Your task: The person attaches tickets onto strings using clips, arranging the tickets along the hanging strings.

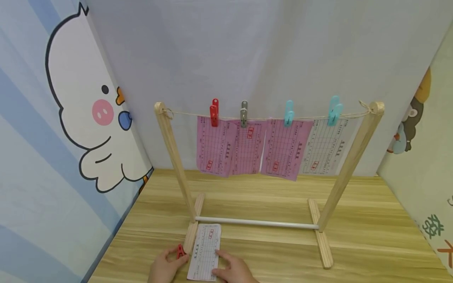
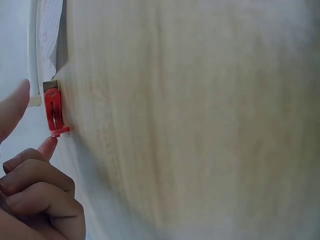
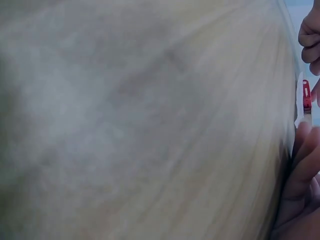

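Observation:
A white printed form (image 1: 204,251) with a red stamp lies on the table at the foot of the wooden rack. The fingers of my right hand (image 1: 235,270) touch its right edge, thumb and forefinger spread apart. Left of the form, my left hand (image 1: 166,267) is at a red clothespin (image 1: 180,251). In the left wrist view a fingertip meets the end of the clothespin (image 2: 53,110), while the thumb stands away from it. The right wrist view shows the fingers (image 3: 305,165) beside the paper's edge.
A wooden rack (image 1: 345,173) carries a string with three pink forms (image 1: 214,147) and a white one (image 1: 327,147) hanging. Clothespins in red (image 1: 214,114), grey (image 1: 243,114) and light blue (image 1: 288,114) grip them. A white bar (image 1: 258,223) joins the rack's feet.

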`<state>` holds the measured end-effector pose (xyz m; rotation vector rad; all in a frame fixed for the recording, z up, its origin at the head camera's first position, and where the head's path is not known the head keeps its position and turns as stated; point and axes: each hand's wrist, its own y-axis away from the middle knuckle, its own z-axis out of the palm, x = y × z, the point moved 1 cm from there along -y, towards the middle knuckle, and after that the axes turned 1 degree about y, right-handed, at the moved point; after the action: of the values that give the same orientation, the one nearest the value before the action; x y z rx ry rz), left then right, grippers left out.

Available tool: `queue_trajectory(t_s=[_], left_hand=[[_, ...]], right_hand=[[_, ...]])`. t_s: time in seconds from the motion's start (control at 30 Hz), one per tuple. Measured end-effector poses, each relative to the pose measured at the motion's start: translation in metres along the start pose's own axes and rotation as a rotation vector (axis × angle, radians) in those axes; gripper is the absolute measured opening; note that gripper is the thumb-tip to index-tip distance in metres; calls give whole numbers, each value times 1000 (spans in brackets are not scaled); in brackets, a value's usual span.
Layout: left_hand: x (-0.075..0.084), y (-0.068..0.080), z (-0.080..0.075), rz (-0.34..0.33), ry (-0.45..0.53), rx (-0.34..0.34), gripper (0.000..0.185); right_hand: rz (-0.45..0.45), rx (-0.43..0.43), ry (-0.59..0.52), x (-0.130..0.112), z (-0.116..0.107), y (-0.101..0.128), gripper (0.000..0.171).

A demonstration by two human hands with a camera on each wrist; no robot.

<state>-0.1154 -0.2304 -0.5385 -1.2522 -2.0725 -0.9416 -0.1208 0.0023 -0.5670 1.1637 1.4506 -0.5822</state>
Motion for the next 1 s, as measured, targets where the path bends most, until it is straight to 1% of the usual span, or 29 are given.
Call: queue_trajectory(t_s=[0.17,0.23,0.37,0.5,0.6,0.7,0.83,1.0], left_hand=[[-3,-1,1,-6,3,-6,67],[-3,-1,2,-11,11,-2,65],[-4,-1,2,3,19,10,61],[-6,0,0,9,32,24,55],[-9,1,-2,-2,26,36,53],[-11,1,-4,-25,20,43,52],[-12,2,-6,-54,42,46,52],[-15,3,-8,-31,49,28,54]], right_hand=[[-7,28,110,0,1,-3,54],[-15,40,139,0,1,-3,53],[-47,61,181,0,1,-4,53],[-57,58,165,1,0,-2,54],[-46,48,136,2,-2,-1,55],[-52,42,124,3,-4,1,55],[-58,40,106,2,-6,4,55],[-4,48,53,0,-6,9,61]])
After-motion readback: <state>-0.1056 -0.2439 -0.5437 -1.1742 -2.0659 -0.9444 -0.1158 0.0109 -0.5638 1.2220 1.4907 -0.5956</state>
